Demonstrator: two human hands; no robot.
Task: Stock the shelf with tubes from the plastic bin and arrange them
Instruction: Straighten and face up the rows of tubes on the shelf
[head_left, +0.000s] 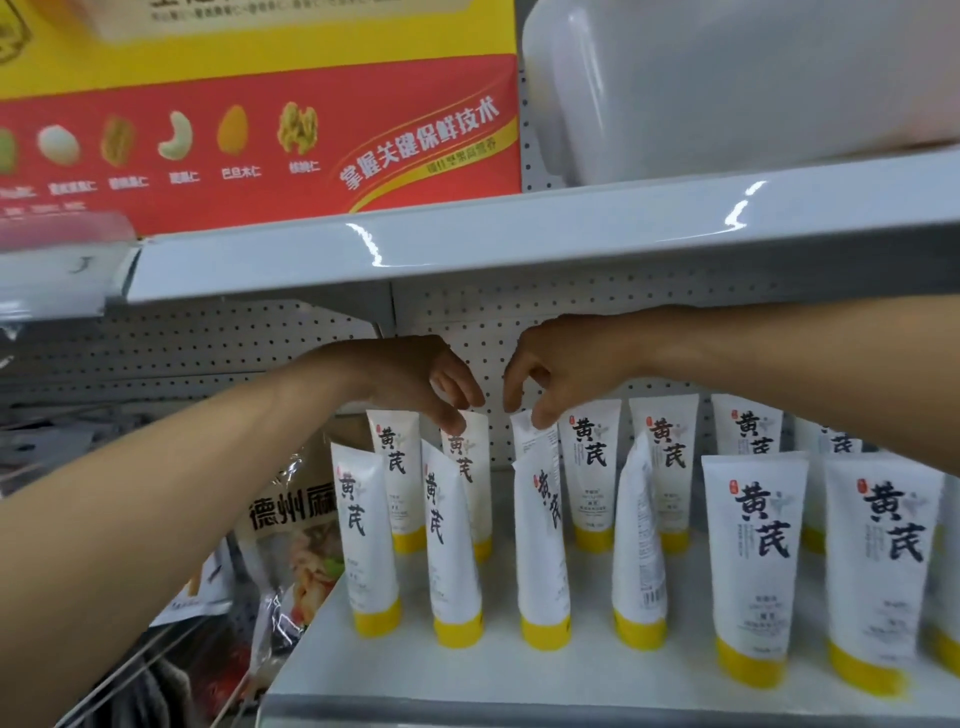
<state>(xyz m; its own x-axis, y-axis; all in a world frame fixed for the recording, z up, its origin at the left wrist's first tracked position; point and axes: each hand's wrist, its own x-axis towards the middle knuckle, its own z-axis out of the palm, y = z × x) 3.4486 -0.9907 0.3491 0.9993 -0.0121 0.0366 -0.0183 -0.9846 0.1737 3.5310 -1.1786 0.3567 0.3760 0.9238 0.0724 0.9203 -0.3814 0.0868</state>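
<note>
Fingers (544, 413) on two back-row tubes (529, 442)

Blurred plastic bin (727, 88) cut by top edge; rightmost tube (953, 597) cut by right edge; back-row caps (592, 538) seemingly part-hidden.

Your left hand (415, 384) pinches the top of a back-row tube (477, 467), and your right hand (561, 364) pinches the neighbour tube (525, 440). Both rows stand cap-down on the white shelf (519, 670), with the plastic bin (727, 88) sitting one level up.
</note>
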